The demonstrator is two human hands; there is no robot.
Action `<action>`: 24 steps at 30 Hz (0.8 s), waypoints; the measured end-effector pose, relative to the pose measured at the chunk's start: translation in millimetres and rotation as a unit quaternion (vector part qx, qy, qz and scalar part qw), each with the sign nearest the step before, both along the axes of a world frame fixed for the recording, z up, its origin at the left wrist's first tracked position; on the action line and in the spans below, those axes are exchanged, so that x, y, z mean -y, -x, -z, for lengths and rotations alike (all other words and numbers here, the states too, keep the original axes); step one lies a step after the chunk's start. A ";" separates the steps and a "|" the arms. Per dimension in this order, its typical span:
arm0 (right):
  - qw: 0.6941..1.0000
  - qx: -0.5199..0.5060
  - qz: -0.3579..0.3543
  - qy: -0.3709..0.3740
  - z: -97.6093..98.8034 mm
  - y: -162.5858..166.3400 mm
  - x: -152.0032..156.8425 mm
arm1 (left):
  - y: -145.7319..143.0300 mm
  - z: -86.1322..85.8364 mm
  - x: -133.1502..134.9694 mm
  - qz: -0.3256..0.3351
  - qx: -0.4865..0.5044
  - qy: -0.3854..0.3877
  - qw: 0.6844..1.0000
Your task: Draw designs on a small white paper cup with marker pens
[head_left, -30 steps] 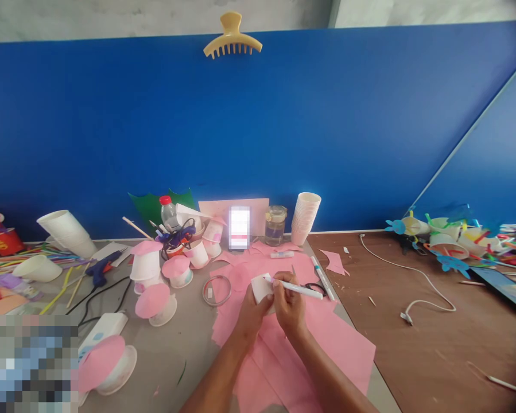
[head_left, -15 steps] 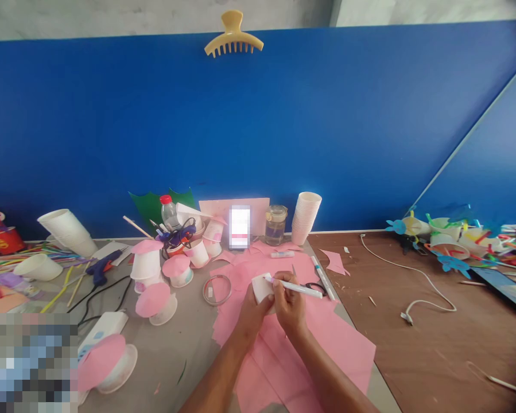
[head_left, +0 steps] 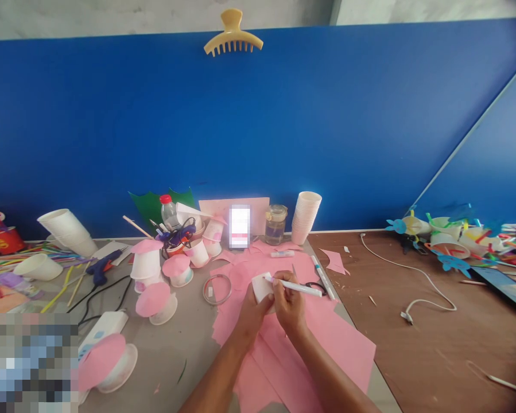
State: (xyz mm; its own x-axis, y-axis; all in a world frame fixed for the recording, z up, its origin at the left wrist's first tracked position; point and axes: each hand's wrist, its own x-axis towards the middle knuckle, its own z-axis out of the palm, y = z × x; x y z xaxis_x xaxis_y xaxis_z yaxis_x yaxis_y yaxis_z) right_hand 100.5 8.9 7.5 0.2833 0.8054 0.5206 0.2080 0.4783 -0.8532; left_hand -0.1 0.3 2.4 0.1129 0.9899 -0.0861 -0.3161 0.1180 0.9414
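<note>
My left hand (head_left: 255, 312) is closed around what looks like a small white paper cup (head_left: 262, 284), largely hidden by my fingers. Pinched in my right hand (head_left: 288, 304) is a white marker (head_left: 303, 287), its tip against the cup's pale side. Both hands are above pink paper sheets (head_left: 326, 344) spread over the grey table. Just right of my right hand, dark-handled scissors (head_left: 315, 288) lie partly covered. A second marker (head_left: 322, 276) rests along the paper's right edge, and a marker cap or short pen (head_left: 282, 254) lies farther back.
Pink-topped paper cups (head_left: 154, 301) stand to the left, near a hot glue gun (head_left: 103, 267) and a power strip (head_left: 105, 330). At the back are a lit phone (head_left: 239, 226), a glass jar (head_left: 276, 225) and stacked cups (head_left: 306, 218). A white cable (head_left: 412, 265) crosses the brown table.
Almost nothing differs. My hands, the cup and the marker keep their places, with the marker shifted only very slightly.
</note>
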 end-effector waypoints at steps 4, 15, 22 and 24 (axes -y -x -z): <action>1.000 -0.011 -0.004 0.009 -1.0 0.4 0.7 | -1.3 -0.2 0.7 0.004 0.012 -0.003 1.000; 0.998 -0.056 0.006 0.006 -1.7 2.3 0.9 | -0.9 7.8 -3.2 0.008 0.009 -0.009 1.000; 0.999 -0.044 -0.002 0.013 -2.8 2.0 0.6 | -1.4 5.6 -0.4 -0.003 -0.017 0.004 1.000; 0.999 -0.033 0.000 0.015 -1.0 1.3 0.2 | -2.1 4.3 0.2 -0.012 -0.008 0.006 1.000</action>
State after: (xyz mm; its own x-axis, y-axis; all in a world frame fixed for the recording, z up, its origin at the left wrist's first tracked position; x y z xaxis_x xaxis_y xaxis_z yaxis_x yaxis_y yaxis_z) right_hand 99.3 8.7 8.5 0.3166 0.8204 0.4761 0.1499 0.4524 -0.8791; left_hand 1.9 0.1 -1.9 0.0870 0.9912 -0.1003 -0.3043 0.1223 0.9447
